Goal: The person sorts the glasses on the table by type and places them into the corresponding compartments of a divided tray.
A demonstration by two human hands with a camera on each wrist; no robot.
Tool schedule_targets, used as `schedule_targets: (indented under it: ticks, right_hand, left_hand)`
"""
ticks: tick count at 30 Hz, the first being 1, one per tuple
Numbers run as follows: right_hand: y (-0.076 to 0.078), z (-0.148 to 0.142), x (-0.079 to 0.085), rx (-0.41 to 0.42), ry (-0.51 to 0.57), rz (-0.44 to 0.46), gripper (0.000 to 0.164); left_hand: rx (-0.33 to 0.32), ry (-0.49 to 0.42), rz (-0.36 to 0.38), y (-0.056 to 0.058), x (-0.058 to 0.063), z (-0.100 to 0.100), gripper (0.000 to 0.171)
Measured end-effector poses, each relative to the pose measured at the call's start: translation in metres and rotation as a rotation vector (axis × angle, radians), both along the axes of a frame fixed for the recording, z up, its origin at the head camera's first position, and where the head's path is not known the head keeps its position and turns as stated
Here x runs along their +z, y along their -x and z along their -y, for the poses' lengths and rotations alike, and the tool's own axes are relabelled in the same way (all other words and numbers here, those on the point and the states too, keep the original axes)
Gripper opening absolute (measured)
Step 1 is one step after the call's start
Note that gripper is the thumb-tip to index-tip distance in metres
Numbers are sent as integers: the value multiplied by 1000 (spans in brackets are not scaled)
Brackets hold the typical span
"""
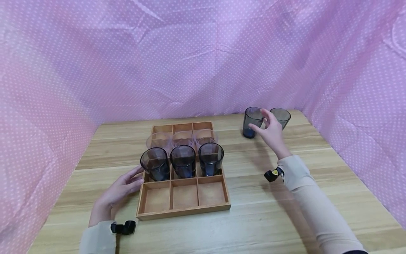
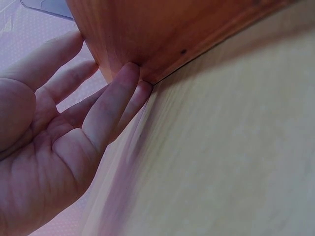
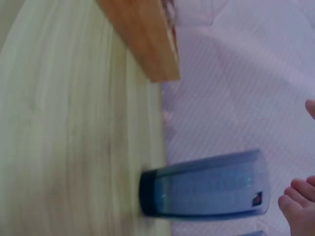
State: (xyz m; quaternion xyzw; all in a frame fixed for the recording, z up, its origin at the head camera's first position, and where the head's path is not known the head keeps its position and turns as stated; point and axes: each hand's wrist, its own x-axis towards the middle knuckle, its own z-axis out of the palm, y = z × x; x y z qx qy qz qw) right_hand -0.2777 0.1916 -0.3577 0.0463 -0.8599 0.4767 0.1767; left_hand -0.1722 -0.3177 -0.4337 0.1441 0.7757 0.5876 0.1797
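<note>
My left hand (image 1: pixel 122 188) rests its fingertips against the left side of a wooden compartment tray (image 1: pixel 185 213). In the left wrist view, those fingers touch the tray's side (image 2: pixel 147 34) near its lower edge. On the right, my right hand (image 1: pixel 271 132) reaches toward a dark tinted glass (image 1: pixel 248 133) standing upright, thumb and fingers spread at its near side. The right wrist view shows a gap between the fingers and that glass (image 3: pixel 211 189). Another tinted glass (image 1: pixel 282 115) stands just behind the hand, partly hidden.
Three dark glasses, including a middle one (image 1: pixel 183 164), stand in one row of the tray. Three clear glasses, one of them at the right (image 1: pixel 206 135), stand in the row behind. Pink dotted cloth (image 1: pixel 203 63) surrounds the wooden table (image 1: pixel 253 218).
</note>
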Motion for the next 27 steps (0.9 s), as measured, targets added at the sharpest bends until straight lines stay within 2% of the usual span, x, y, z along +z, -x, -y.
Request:
schedule_targets:
  ticks: [6, 14, 19, 23, 27]
  right_hand:
    - [9, -7, -7, -97, -18, 77, 85]
    - [22, -7, -17, -157, -118, 136, 90]
    - [30, -6, -21, -200, -139, 177, 92]
    - [36, -5, -24, -234, -125, 188, 93]
    - [42, -3, -27, -259, -58, 169, 90]
  left_hand:
    - [-1, -1, 8, 0, 2, 1, 69]
    - [3, 6, -4, -1, 1, 0, 68]
    - [12, 15, 1, -2, 2, -1, 68]
    - [17, 24, -1, -2, 2, -1, 68]
    - [17, 27, -5, -1, 1, 0, 67]
